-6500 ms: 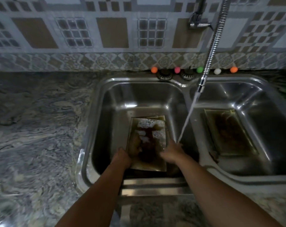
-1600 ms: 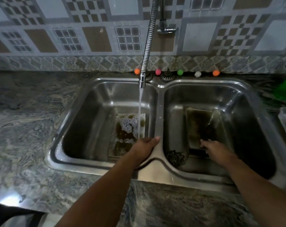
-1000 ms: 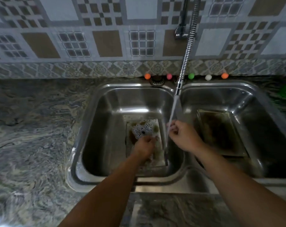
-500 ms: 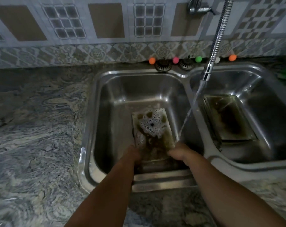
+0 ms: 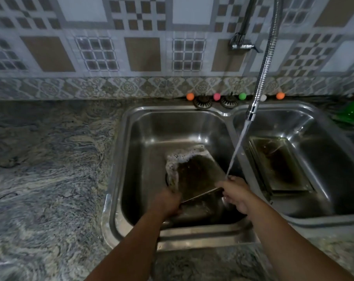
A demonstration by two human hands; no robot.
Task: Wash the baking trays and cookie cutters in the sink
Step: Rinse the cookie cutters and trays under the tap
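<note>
- My left hand [image 5: 167, 201] has its fingers curled round the near left corner of the baking tray [image 5: 196, 175] in the left basin of the double sink [image 5: 119, 179].
- My right hand [image 5: 236, 194] holds the tray's near right corner, fingers wrapped over its edge.
- The tray is tilted, its near edge raised between my hands and its far end down toward the basin floor.
- The tray's surface is dark brown and stained; white soap foam [image 5: 178, 159] lies along its far and left edges.
- Water [image 5: 238, 147] runs slantwise from the flexible metal tap hose [image 5: 263, 74] and lands at the tray's right corner, just by my right hand.
- A second baking tray [image 5: 277, 165], also brown and grimy, lies flat on the floor of the right basin, well apart from my hands.
- Five small coloured balls [image 5: 242, 96] sit in a row on the back rim of the sink, against the patterned tile wall [image 5: 141, 53], with two round metal strainers [image 5: 202, 102] between them.
- The marbled stone bench [image 5: 46, 169] runs to the left of the sink and along its front.
- Something green [image 5: 352, 112] shows at the far right edge; I cannot tell what it is.
</note>
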